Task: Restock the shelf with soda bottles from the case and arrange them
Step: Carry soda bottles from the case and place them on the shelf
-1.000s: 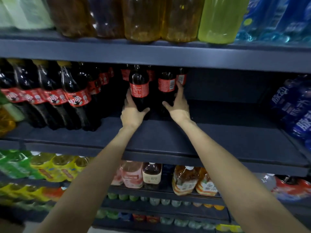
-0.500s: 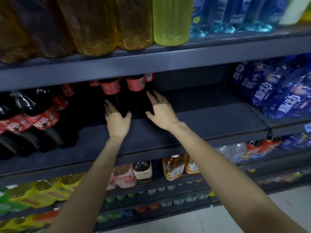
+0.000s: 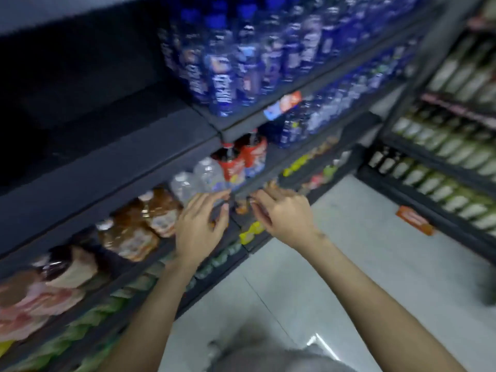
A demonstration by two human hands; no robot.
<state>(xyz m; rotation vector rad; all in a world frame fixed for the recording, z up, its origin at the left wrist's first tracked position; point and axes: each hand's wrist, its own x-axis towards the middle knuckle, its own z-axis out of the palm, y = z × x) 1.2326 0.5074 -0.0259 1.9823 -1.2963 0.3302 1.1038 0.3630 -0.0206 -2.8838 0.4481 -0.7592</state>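
Observation:
The picture is blurred from motion. My left hand (image 3: 200,224) and my right hand (image 3: 281,213) hang in the air in front of the lower shelves, fingers loosely bent, holding nothing. The dark shelf board (image 3: 107,162) at the upper left has a bare stretch. No dark cola bottles of that shelf are in sight. Two red-labelled soda bottles (image 3: 241,159) stand one shelf lower, beyond my hands. No case is in view.
Blue-labelled bottles (image 3: 228,65) fill the shelf to the right. Amber drink bottles (image 3: 139,226) and clear bottles (image 3: 198,178) stand below. A second rack of pale bottles (image 3: 442,146) lines the right side. Grey tiled floor (image 3: 335,264) lies between, with an orange item (image 3: 414,220) on it.
Both hands have left the cola bottles and dropped away from the shelf. The view has swung sharply right and down toward the floor and the aisle.

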